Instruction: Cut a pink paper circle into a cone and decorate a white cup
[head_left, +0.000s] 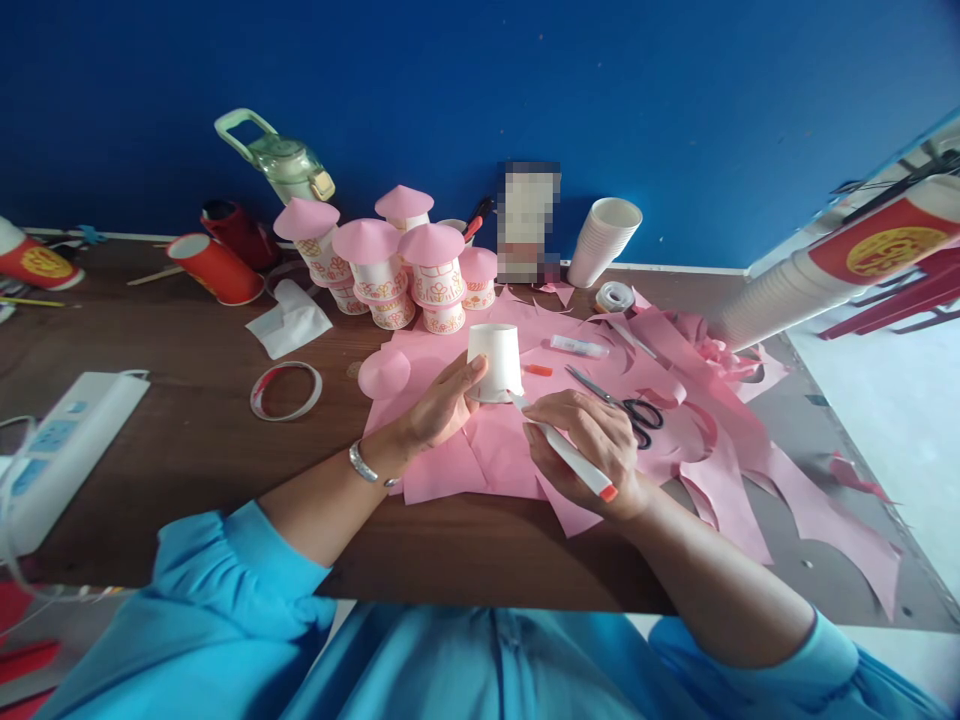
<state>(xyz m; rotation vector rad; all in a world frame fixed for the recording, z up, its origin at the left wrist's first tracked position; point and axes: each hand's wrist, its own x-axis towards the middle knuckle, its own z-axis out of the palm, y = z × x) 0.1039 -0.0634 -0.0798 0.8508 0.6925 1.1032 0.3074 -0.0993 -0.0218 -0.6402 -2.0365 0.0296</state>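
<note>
Near edge of bench [187, 450]: both forearms in blue sleeves reach in from below. Left hand [442, 405], bracelet on wrist, fingers curled w/ thumb up against side of cup [496, 362]; grip closed on cup. Cup white, upside down, standing on pink paper [487, 455] abt mid-bench. Right hand [592, 440] clamped round a marker [566, 450], white barrel, orange end toward the wrist; tip touching cup's lower rim on its right side.

Pink paper sheets & offcuts spread from mid-bench to right edge, some hanging past near-right corner. Just right of right hand: scissors [626, 405], black handles, lying on the paper. Btwn cup and scissors: orange cap [538, 370]. Behind that, a glue stick [577, 347] lying flat. Left of cup: pink cone [384, 372] on the paper.

Left side: tape ring [286, 390] flat on bare wood; white tissue [289, 320] beyond it. Power strip [64, 450] at left edge, near end.

Far side: cluster of finished houses [405, 260], cups w/ pink cone roofs, stacked two high. Tape roll [615, 296] & stack of white cups [604, 240] to far right of them. Red cups [217, 268] on their sides far left; green kettle [281, 160] at back edge against blue wall [675, 90].
</note>
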